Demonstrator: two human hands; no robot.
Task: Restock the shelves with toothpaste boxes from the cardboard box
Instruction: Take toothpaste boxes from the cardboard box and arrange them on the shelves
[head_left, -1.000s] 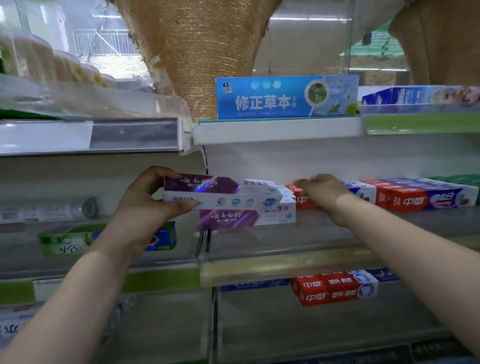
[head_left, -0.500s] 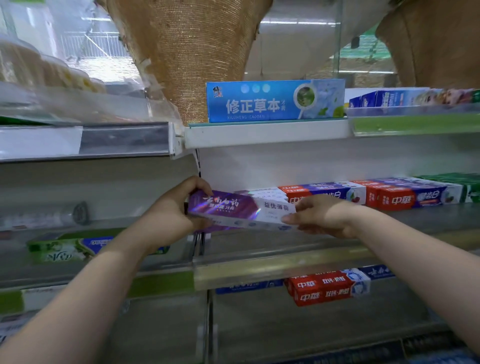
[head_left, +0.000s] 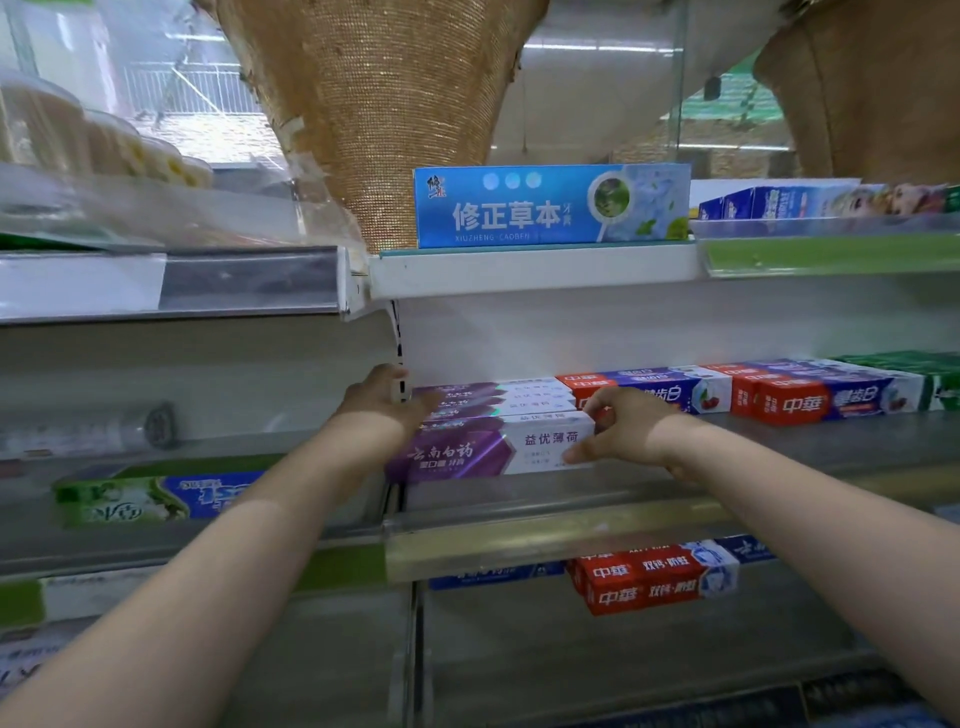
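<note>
A purple and white toothpaste box (head_left: 493, 449) lies lengthwise at the front of the middle shelf (head_left: 550, 530). Behind it, several matching purple boxes (head_left: 498, 397) sit in a row. My left hand (head_left: 382, 405) is at the left end of these boxes, thumb laid over their tops and fingers hidden. My right hand (head_left: 623, 426) pinches the right end of the front box, thumb on its front face and fingers on top. The cardboard box is out of view.
Red and blue toothpaste boxes (head_left: 810, 397) fill the same shelf to the right, with green ones beyond. A blue box (head_left: 550, 208) stands on the shelf above. More red boxes (head_left: 654, 577) lie on the shelf below. A green and blue box (head_left: 156, 499) lies at left.
The purple box went from held in the air to lying on the middle shelf in front of the matching boxes. Both hands moved forward with it and stay at its ends.
</note>
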